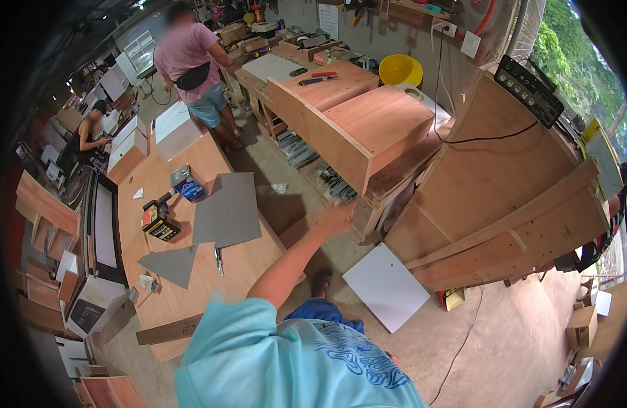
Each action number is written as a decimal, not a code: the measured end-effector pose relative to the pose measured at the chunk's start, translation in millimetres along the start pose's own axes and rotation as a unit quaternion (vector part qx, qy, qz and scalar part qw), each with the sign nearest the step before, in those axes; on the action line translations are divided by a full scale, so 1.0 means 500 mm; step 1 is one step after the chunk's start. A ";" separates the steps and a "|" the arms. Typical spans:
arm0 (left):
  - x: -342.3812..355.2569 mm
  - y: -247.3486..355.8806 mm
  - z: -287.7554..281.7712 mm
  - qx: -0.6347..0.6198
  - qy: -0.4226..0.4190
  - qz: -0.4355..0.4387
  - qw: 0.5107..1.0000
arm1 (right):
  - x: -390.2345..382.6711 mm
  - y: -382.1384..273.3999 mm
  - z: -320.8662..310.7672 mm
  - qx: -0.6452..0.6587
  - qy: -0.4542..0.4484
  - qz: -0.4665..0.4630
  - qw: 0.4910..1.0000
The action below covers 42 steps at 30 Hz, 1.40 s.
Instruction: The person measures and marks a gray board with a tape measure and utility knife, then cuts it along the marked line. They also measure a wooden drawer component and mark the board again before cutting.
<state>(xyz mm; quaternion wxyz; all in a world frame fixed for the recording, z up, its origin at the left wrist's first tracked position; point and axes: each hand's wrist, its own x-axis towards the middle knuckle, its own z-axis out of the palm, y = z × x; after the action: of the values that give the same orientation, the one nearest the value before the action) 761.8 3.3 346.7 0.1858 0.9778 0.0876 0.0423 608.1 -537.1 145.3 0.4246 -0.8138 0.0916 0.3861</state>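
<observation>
boxes (383,121) sit on the bench (399,179), likely to stay off the floor (511,333), near the left hand (338,215), too blurry to tell if it's open or holding something.

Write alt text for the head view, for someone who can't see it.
The person's blurred left hand is near the end of a long, flat reddish-brown plywood panel. At left, a tan plywood table holds a dark grey four-sided sheet; a pink-shirted co-worker stands beyond.
</observation>
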 end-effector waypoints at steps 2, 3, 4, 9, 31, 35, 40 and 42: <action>-0.143 -0.075 0.129 -0.104 -0.238 -0.107 0.960 | 0.004 -0.009 -0.015 0.018 -0.002 0.001 1.000; -0.237 -0.116 0.207 -0.099 -0.247 -0.124 0.956 | 0.011 -0.019 -0.021 0.031 -0.005 -0.003 1.000; -0.351 -0.160 0.291 -0.017 -0.277 -0.146 0.950 | 0.019 -0.027 -0.026 0.042 -0.010 -0.007 0.999; -0.905 -0.280 0.404 -0.198 -0.344 -0.393 0.829 | 0.002 -0.049 -0.056 0.096 0.035 -0.125 0.987; 0.361 -0.332 -0.424 -0.302 0.438 -0.075 0.844 | 0.184 -0.895 0.170 0.532 -0.220 0.032 0.817; 0.447 -0.344 -0.485 -0.183 0.348 -0.061 0.917 | 0.182 -1.062 0.216 0.492 -0.279 0.052 0.823; 0.421 -0.327 -0.428 -0.189 0.397 -0.163 0.883 | 0.186 -1.133 0.244 0.583 -0.266 0.123 0.758; 0.397 -0.316 -0.400 -0.188 0.393 -0.207 0.876 | 0.189 -1.153 0.239 0.589 -0.272 0.125 0.751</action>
<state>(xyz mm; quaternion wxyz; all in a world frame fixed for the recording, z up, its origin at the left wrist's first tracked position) 908.8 256.3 483.4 0.3214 0.7867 0.3445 0.3989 881.9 -70.1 395.0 0.7745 -0.2443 0.2825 0.5106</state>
